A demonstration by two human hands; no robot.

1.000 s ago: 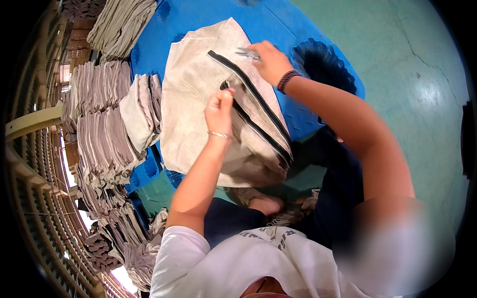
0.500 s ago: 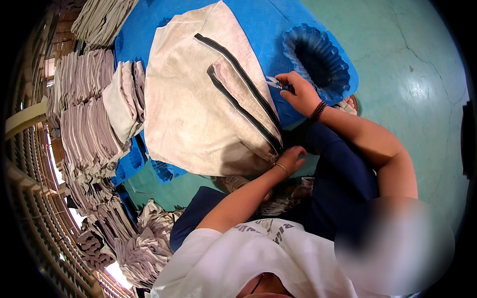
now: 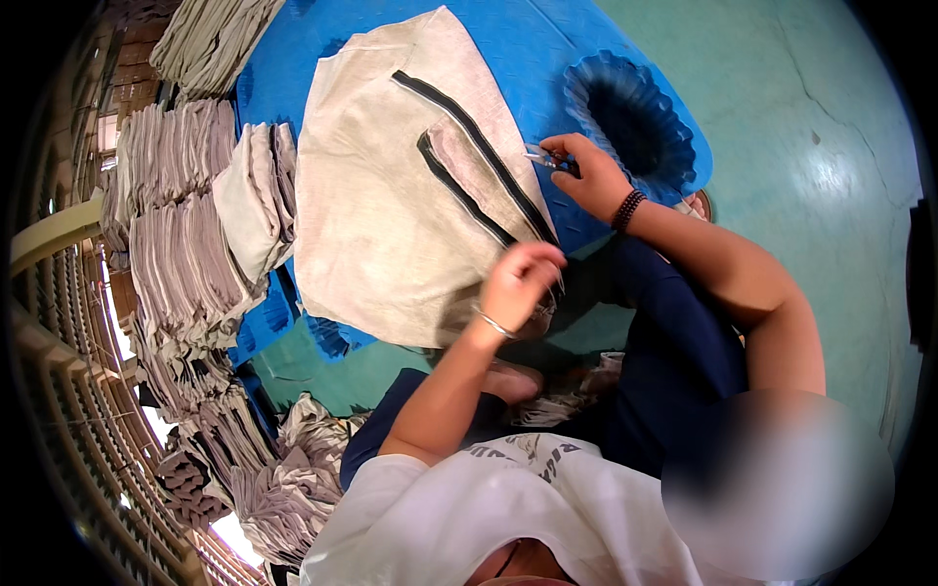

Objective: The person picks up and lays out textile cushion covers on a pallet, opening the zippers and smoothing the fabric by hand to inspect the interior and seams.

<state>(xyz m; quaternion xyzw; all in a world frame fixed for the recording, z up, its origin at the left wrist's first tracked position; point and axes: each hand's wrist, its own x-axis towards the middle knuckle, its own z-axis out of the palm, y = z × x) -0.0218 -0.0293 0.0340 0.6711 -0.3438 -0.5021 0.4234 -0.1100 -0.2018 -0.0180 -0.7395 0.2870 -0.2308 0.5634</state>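
Observation:
A beige cloth piece with two black zipper strips, a longer one and a shorter one, lies spread over a blue plastic surface. My left hand, slightly blurred, is above the cloth's near right edge where the strips end. Its fingers curl inward; what they hold, if anything, I cannot make out. A few thin loose threads show beside it. Just right of the cloth, my right hand is closed around small thread snips, blades pointing left toward the cloth's edge.
A fluted oval recess sits in the blue surface, close to my right hand. At left stand tall stacks of folded beige cloth, with a crumpled heap nearer me. Green floor extends to the right.
My left hand has risen from below the zipper ends and moved up and left over the cloth, its fingers now curled. The right hand with the snips has barely moved.

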